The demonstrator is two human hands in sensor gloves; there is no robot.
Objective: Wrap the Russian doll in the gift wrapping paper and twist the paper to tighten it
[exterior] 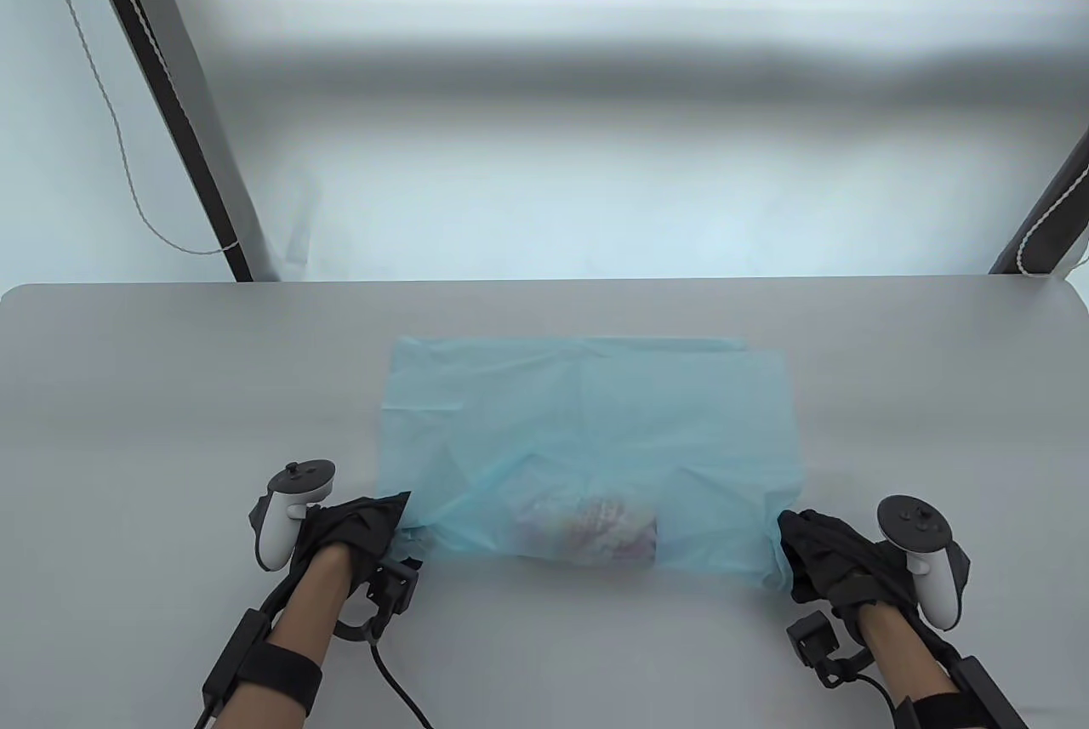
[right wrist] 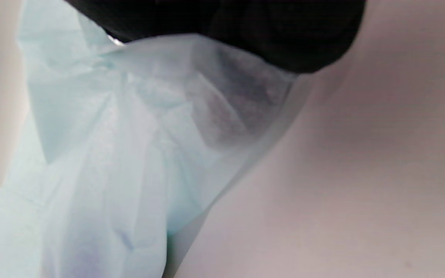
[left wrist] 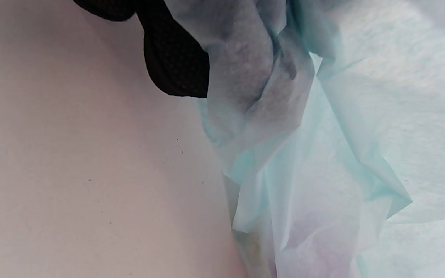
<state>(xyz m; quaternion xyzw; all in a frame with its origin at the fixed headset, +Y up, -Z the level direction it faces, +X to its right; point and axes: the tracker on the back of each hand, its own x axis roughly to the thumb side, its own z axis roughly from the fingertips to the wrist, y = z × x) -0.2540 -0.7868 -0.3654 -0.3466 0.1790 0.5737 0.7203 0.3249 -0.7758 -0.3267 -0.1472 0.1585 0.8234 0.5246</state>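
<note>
A thin light-blue wrapping paper [exterior: 595, 414] lies on the grey table [exterior: 170, 389], folded over the Russian doll [exterior: 591, 532], whose pink pattern shows faintly through it near the front edge. My left hand [exterior: 374, 521] grips the paper's near left corner, where the bunched paper [left wrist: 253, 96] hangs beside its black fingers [left wrist: 172, 65]. At the near right corner my right hand [exterior: 804, 546] grips the paper, and the gathered paper [right wrist: 149, 127] runs under its gloved fingers [right wrist: 245, 31].
Dark frame posts [exterior: 170, 99] stand behind the table at left and right [exterior: 1051, 210], with a white cord [exterior: 111, 116] beside the left one. Cables [exterior: 391, 669] run from my wrists along the table's front edge.
</note>
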